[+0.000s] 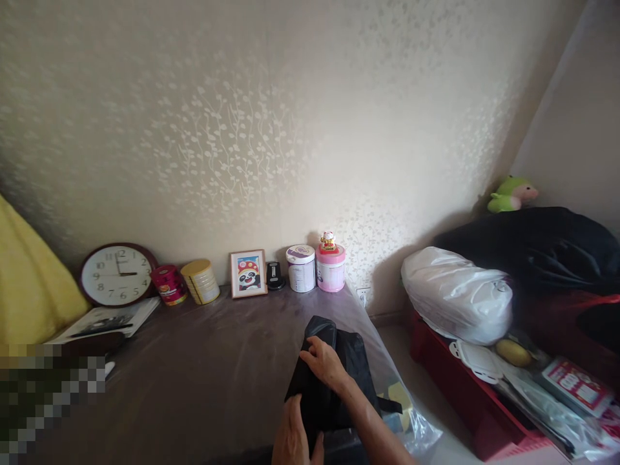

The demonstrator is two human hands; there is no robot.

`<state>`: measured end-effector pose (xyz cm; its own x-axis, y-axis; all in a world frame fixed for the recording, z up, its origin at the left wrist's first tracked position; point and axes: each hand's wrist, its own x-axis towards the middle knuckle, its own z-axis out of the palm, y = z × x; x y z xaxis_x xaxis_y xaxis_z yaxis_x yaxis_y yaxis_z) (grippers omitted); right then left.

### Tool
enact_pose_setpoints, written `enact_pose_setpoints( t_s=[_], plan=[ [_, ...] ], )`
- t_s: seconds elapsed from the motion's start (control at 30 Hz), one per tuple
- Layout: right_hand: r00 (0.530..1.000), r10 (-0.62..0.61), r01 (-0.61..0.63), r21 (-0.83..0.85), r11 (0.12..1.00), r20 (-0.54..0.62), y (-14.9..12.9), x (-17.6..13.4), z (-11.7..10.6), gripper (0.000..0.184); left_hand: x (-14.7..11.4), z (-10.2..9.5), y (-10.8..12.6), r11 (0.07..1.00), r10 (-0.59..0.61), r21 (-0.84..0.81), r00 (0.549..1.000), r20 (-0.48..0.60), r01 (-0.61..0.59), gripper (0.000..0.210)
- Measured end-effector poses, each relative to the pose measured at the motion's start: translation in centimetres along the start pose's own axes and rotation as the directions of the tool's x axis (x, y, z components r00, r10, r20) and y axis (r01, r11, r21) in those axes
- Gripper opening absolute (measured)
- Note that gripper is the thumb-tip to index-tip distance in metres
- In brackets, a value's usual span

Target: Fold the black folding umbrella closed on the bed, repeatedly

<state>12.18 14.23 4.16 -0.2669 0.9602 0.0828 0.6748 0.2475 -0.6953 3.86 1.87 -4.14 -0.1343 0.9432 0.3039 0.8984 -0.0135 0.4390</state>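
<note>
A black folded fabric item, with a strap or flap sticking out at its right, lies on the near right part of the table covered in clear plastic. Its exact kind I cannot make out. My right hand reaches across it, with curled fingers closed on its upper left part. Lower down, my left hand grips its left edge, the fingers on the outer side and the thumb partly cut off by the frame's bottom.
Along the wall stand a clock, a red can, a yellow can, a framed panda picture and two lidded tubs. Past the table's right edge are a red box and a white plastic bag.
</note>
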Motion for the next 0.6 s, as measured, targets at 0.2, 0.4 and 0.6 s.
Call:
enact_pose_setpoints(
  t_s=[0.2,0.4,0.6],
  plan=[
    [0.989,-0.095,0.092,0.034,0.995,0.109,-1.0,-0.6,-0.1,0.025,1.2,-1.8,0.9,0.989,0.138,0.059,0.99,-0.032,-0.136,0.042],
    [0.976,-0.148,0.145,0.033,0.989,0.158,-1.4,-1.3,-0.4,0.027,2.0,-1.7,1.6,0.986,0.107,0.107,0.975,0.196,-0.129,0.062],
    [0.95,-0.273,0.271,0.035,0.962,0.152,-0.9,-2.5,-0.7,0.026,1.9,-1.2,1.9,0.988,0.026,0.142,0.965,0.261,-0.065,0.076]
  ],
)
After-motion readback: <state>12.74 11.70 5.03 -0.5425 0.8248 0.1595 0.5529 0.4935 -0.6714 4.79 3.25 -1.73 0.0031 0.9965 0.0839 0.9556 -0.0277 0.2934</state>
